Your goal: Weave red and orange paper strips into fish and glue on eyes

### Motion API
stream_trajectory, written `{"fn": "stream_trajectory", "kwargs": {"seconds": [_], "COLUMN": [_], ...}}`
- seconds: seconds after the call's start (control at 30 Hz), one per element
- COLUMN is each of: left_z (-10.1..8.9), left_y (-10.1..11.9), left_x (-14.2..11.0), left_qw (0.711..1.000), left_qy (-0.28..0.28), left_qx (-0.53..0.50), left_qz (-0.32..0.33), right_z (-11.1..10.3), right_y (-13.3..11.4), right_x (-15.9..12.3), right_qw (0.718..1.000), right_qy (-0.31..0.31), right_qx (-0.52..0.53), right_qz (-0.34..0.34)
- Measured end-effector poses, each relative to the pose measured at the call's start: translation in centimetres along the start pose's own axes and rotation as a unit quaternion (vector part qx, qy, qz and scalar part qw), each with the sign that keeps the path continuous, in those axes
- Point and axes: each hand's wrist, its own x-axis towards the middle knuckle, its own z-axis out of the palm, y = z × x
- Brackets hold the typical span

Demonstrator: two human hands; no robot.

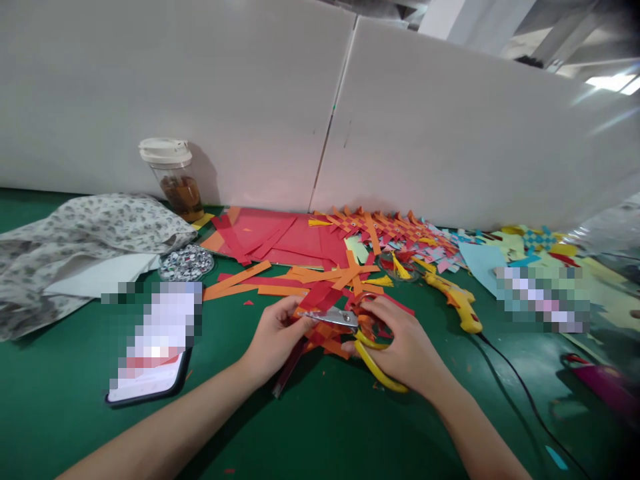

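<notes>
My left hand pinches a piece of red and orange paper between thumb and fingers. Closed on a pair of scissors with yellow handles, my right hand is just to the right of it. The silver blades lie across the paper, their tips reaching my left thumb and fingertips. Whether the blades are parted is hard to make out. Below the hands are more red and orange paper scraps, and a dark narrow strip slants down beside my left hand.
Orange strips and red sheets lie behind my hands. Woven fish-scale-like paper pieces sit against the white partition. A yellow glue gun with black cord lies right. Left are a phone, googly eyes, cloth and cup.
</notes>
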Motion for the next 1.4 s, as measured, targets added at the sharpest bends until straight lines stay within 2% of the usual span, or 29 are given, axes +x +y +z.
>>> {"fn": "stream_trajectory", "kwargs": {"seconds": [0.43, 0.9, 1.4], "left_z": [-0.16, -0.14, 0.01], "left_y": [-0.43, -0.24, 0.02], "left_x": [0.11, 0.07, 0.03], "left_qw": [1.0, 1.0, 1.0], "left_qy": [-0.014, -0.008, -0.007], "left_qx": [-0.004, -0.008, 0.002], "left_qz": [0.015, 0.008, 0.017], "right_z": [-0.26, -0.01, -0.49], "right_y": [-0.2, 0.37, -0.05], "right_x": [0.13, -0.04, -0.06], "right_qw": [1.0, 0.998, 0.998], "right_qy": [-0.016, 0.031, 0.007], "right_qx": [-0.005, -0.041, -0.064], "right_qz": [0.009, -0.022, 0.001]}}
